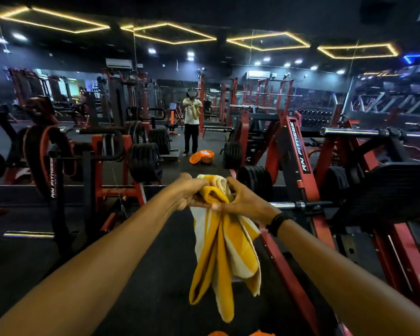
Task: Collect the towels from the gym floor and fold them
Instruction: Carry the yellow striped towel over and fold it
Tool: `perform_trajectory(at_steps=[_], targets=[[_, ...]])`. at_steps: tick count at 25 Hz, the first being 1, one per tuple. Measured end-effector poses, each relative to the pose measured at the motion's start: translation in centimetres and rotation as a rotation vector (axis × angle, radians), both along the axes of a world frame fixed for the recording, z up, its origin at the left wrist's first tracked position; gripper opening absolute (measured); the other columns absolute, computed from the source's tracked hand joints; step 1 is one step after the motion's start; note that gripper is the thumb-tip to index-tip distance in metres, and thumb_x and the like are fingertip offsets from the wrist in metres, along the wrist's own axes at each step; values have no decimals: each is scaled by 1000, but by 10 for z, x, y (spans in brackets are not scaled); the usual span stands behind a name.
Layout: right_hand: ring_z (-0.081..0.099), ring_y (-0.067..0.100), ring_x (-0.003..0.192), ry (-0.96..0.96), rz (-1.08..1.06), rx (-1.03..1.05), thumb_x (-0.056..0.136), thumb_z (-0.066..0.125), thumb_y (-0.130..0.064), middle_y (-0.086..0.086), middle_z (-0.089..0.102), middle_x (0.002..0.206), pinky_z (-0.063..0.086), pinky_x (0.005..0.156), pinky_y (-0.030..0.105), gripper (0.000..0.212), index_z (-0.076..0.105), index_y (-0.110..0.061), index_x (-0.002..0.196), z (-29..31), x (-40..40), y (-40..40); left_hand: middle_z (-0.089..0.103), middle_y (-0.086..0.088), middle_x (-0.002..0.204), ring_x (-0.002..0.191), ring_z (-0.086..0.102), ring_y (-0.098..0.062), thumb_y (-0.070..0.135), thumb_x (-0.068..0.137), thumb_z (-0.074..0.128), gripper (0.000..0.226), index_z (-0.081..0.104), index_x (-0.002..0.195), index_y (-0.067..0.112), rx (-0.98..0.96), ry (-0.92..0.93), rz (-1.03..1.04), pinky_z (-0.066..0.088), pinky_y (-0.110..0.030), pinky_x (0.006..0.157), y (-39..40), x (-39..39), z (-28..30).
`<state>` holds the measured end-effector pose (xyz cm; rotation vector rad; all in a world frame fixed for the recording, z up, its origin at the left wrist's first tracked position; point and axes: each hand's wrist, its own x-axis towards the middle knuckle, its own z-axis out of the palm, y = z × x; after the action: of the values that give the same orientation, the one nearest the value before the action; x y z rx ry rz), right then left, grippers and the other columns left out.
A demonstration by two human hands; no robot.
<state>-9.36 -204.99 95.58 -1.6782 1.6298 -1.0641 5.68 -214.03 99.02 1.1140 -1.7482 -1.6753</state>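
A yellow-and-white striped towel (224, 251) hangs bunched in front of me, its loose end dangling toward the dark gym floor. My left hand (190, 194) grips the bunched top of the towel from the left. My right hand (244, 202), with a black band on its wrist, grips the same bunch from the right, so both hands meet at the towel's top. In the wall mirror ahead, my reflection (192, 122) stands holding the towel at chest height.
Red-and-black weight machines (298, 151) with plate stacks stand close on the right and on the left (107, 156). A dark floor aisle (141, 275) runs between them. The mirror shows an orange basket (201, 157) on the floor. Orange edges (238, 333) peek in at the bottom.
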Motion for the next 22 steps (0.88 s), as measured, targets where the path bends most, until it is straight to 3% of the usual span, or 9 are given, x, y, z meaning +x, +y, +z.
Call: perform_trajectory(at_steps=[3,4,7,8,10,12,14,18,22], targets=[[60,24,108,6,-50,-130,69,82,-10,11,61,116,54,91,42,64,49,-11,123,-12,-14,-3,68,-19,95,76,72,-25,17,86,69,57,39,132,4,-45,80,-138,60,-34,65,5,5,7],[61,25,107,-76,-52,-165,71,80,-2,14,62,114,54,89,41,59,51,-8,122,-13,-18,-2,68,-17,99,82,70,-22,25,79,76,66,40,132,14,-219,16,-174,59,-33,68,5,9,10],[63,21,100,-275,-13,-180,76,70,10,10,65,108,56,83,30,44,57,-7,114,-5,-21,7,55,-5,120,111,53,-23,62,53,82,104,35,140,30,-975,-457,-121,50,-39,88,-7,15,20],[65,20,98,-315,12,-179,77,68,11,8,66,106,57,82,29,41,58,-9,112,-4,-21,10,48,-5,130,121,45,-25,68,50,77,107,35,141,31,-1052,-558,-164,44,-43,96,-8,15,23],[66,18,97,-356,39,-167,80,66,9,5,67,105,56,81,29,41,59,-14,113,-2,-19,13,54,-1,128,121,49,-23,68,56,72,85,53,128,26,-933,-533,-303,45,-43,95,-6,14,27],[64,23,104,-360,16,-148,80,69,2,7,65,113,56,85,34,49,55,-16,123,-2,-21,13,67,1,97,94,62,-17,62,64,74,53,67,98,22,-886,-419,-319,52,-42,82,-2,9,25],[62,24,112,-343,33,-68,77,74,-4,6,62,123,55,89,37,65,46,-20,133,-1,-28,14,68,1,83,81,64,-17,56,70,75,39,69,84,20,-898,-307,-248,52,-42,76,-2,5,25],[61,17,115,-73,196,267,71,81,-14,-2,62,126,53,93,39,73,46,-25,134,-17,-54,23,72,-2,86,81,68,-19,49,72,76,35,72,87,18,-739,-166,-160,53,-37,73,-3,9,35],[59,12,116,125,264,485,74,81,-18,-8,62,126,46,104,44,62,52,-29,128,-47,-82,35,73,-11,90,84,69,-28,43,75,76,37,73,89,10,-578,-68,-24,55,-41,78,-12,24,34]])
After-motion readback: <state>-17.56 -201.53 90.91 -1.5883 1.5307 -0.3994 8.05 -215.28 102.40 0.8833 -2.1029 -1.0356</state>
